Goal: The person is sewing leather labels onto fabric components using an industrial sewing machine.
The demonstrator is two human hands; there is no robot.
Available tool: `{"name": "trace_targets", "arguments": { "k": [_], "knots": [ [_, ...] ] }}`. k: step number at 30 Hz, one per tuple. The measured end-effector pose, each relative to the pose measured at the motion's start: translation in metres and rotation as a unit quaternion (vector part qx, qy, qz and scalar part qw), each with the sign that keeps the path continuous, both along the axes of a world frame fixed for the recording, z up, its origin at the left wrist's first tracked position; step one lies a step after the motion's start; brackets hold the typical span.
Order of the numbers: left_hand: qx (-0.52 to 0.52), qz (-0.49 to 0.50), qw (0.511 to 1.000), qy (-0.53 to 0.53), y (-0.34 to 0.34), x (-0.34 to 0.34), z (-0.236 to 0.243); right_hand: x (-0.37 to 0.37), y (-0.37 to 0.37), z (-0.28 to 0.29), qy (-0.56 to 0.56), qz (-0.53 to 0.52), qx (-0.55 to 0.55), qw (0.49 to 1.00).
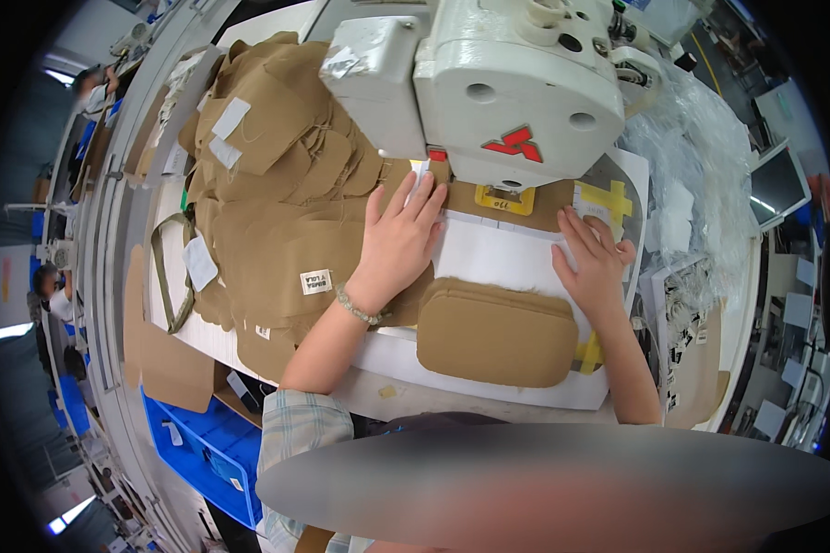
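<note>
A white sewing machine (526, 111) with a red emblem stands over a brown fabric strip (553, 198), which lies along the top of a white board (489, 244). My left hand (399, 235) rests palm down left of the yellow presser frame (505, 208), fingers stretched toward a narrow white piece beneath the machine's edge. My right hand (587, 263) has its fingertips on the strip's right part, beside a pale label and yellow tape. Between my forearms is a stack of rounded brown pieces (496, 332).
Many brown fabric pieces (277, 147) are heaped at the left, with an olive strap (162, 273). A blue crate (198, 452) sits lower left, crumpled clear plastic (701, 166) at the right, beside a tray of small items (687, 332). Two people (60, 295) (92, 92) work at far left.
</note>
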State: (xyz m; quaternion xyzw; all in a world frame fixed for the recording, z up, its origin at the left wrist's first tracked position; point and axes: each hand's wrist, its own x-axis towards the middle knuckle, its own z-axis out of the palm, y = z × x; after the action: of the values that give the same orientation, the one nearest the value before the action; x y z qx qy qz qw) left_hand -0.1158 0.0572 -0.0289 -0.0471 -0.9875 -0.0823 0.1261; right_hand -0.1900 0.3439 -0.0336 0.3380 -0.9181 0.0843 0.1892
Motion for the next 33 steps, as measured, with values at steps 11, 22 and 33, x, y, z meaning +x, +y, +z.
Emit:
{"name": "trace_targets", "arguments": {
  "k": [11, 22, 33],
  "knots": [
    [-0.031, -0.005, 0.999, -0.004, 0.001, 0.005, 0.0, 0.0, -0.002, 0.005, -0.027, 0.017, -0.045, 0.998],
    [-0.033, 0.006, 0.999, -0.003, 0.005, 0.008, -0.002, 0.007, 0.001, 0.003, 0.0, 0.013, 0.0, 1.0],
    [-0.053, 0.006, 0.998, 0.019, 0.006, 0.009, -0.004, 0.009, -0.002, 0.009, -0.016, 0.01, 0.013, 1.0]
  ]
}}
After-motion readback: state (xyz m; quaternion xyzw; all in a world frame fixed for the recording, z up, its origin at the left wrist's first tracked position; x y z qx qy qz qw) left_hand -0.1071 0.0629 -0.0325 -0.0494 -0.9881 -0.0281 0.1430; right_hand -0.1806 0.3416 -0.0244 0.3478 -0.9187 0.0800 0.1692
